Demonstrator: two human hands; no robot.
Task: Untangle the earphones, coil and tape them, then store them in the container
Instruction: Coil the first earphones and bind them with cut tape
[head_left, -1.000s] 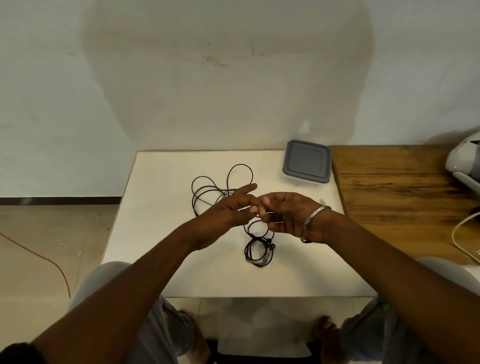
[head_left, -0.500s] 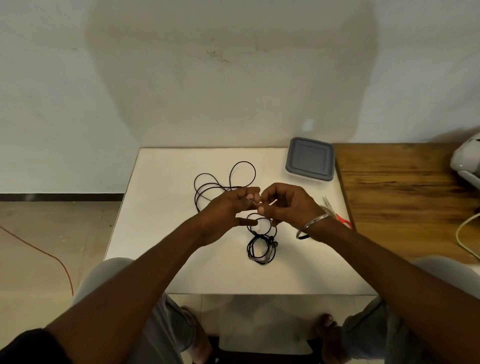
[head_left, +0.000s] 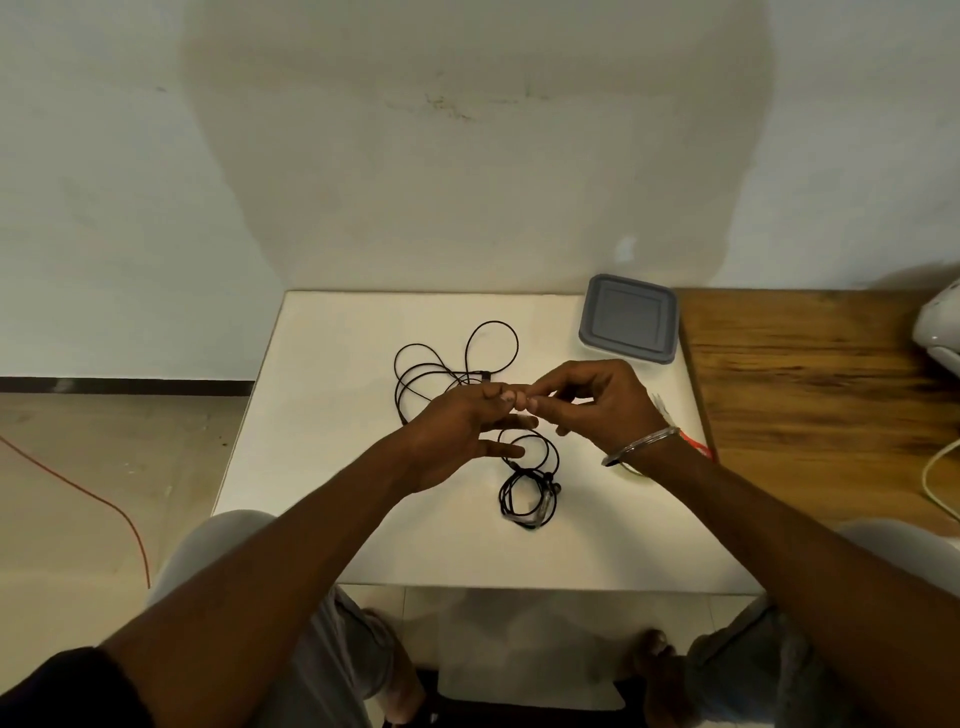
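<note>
Head view: earphones (head_left: 543, 506) coil, long axis near-far

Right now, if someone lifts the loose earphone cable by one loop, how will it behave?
The loose earphone cable is probably floppy: it lies in slack, uneven loops. Likely light, being so thin. Its overlapping loops may snag and come up together.

Left hand (head_left: 457, 436), right hand (head_left: 597, 405), fingertips (head_left: 506, 397) meeting, earphones (head_left: 540, 506) below, container (head_left: 628, 319)

Plain home room: bare stained wall (head_left: 467, 156), tiled floor (head_left: 78, 493), small white table (head_left: 337, 364) beside wooden desk (head_left: 805, 389).
</note>
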